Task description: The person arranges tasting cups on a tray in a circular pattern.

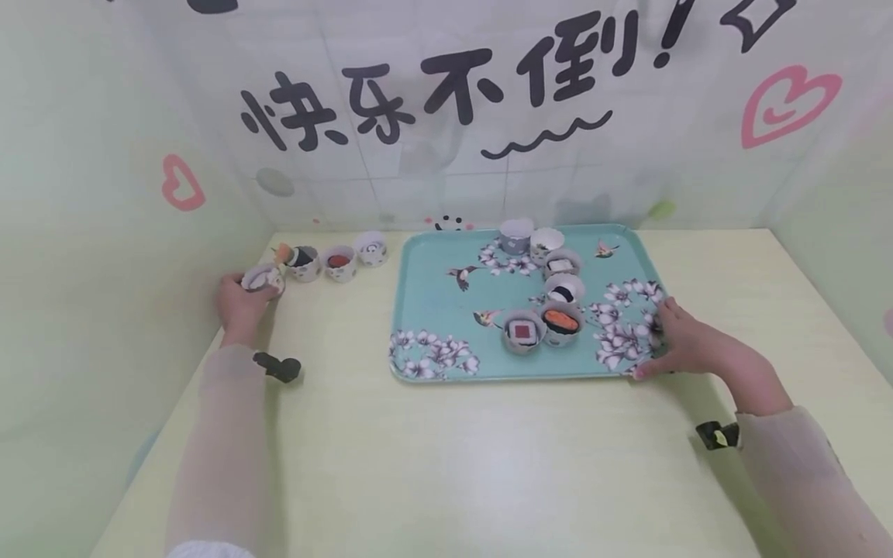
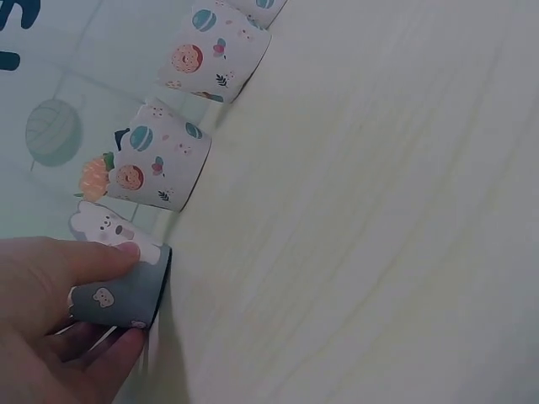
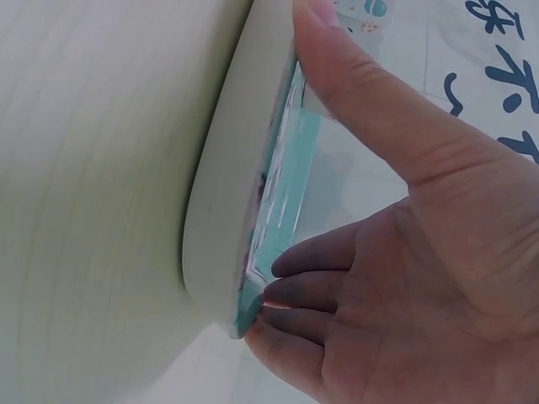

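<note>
A left hand [image 1: 239,312] gripped a grey cup [image 2: 120,290], left of the flowered tray [image 1: 446,310].
Its fingers partly hid the cup, whose contents I couldn't make out; thumb and fingers pressed opposite sides. The right hand [image 1: 691,345], thumb spread wide from loose fingers, touched the tray's right edge.

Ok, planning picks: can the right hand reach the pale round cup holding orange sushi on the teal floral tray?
Likely yes: the right hand touches the tray, and nothing stands between hand and cup.
</note>
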Demonstrator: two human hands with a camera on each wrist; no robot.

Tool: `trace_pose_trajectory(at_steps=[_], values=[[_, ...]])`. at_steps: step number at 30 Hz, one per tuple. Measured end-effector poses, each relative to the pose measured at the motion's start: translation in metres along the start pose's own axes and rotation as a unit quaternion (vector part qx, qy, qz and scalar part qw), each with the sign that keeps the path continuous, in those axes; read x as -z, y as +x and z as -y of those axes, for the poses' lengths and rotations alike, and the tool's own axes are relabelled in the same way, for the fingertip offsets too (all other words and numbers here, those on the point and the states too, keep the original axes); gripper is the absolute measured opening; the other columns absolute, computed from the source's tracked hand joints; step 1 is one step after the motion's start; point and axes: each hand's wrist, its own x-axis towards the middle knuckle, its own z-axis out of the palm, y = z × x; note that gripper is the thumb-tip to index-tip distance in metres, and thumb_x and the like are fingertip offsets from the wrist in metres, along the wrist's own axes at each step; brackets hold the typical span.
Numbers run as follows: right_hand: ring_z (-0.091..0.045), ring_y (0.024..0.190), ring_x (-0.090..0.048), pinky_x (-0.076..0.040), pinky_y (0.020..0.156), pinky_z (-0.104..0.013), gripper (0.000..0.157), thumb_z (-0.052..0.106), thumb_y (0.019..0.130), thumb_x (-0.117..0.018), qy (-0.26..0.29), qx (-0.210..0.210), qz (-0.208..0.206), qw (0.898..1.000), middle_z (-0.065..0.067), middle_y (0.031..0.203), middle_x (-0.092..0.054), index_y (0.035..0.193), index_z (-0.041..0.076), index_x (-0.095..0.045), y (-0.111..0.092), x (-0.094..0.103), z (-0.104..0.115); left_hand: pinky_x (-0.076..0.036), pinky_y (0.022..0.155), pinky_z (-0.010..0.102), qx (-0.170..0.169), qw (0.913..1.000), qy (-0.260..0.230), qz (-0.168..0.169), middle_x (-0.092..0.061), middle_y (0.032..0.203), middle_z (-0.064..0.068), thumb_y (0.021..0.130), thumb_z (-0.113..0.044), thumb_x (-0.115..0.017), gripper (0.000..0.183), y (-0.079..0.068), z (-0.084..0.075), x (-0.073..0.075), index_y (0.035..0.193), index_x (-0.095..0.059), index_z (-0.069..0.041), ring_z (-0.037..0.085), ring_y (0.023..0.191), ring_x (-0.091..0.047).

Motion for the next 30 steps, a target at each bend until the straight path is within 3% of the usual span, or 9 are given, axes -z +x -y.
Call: trace_pose_trajectory(at_steps=[12, 20, 30], values=[[-0.063, 0.142, 0.002, -0.012, 0.115, -0.072, 0.140, 0.047, 0.071, -0.087, -0.010, -0.001, -0.004, 1.000, -0.049, 0.151, 0.011, 0.146, -0.023, 0.009, 0.000, 0.003, -0.001, -0.035, 0.120, 0.044, -0.014, 0.9995, 0.015, 0.023, -0.037, 0.157, 0.022, 0.093, -0.021, -0.068, 0.075, -0.013, 0.003, 0.012, 0.152, -0.029, 0.002, 0.036, 0.141, -0.040], [-0.063, 0.142, 0.004, -0.010, 0.115, -0.072, 0.141, 0.049, 0.071, -0.086, -0.004, -0.002, 0.000, 1.000, -0.049, 0.151, 0.013, 0.146, -0.023, 0.010, 0.000, 0.004, -0.001, -0.037, 0.117, 0.047, -0.053, 0.9967, 0.021, 0.057, -0.036, 0.156, 0.024, 0.094, -0.028, -0.066, 0.077, -0.030, -0.003, 0.015, 0.153, -0.027, 0.001, 0.036, 0.138, -0.042], [-0.064, 0.141, 0.004, -0.011, 0.114, -0.073, 0.139, 0.047, 0.072, -0.086, 0.001, 0.008, 0.002, 1.000, -0.049, 0.151, 0.012, 0.147, -0.022, 0.009, -0.001, 0.000, -0.001, -0.039, 0.114, 0.050, -0.116, 0.9874, 0.041, 0.099, -0.043, 0.150, 0.027, 0.093, -0.031, -0.069, 0.076, -0.046, -0.014, 0.006, 0.151, -0.032, 0.002, 0.039, 0.136, -0.044]])
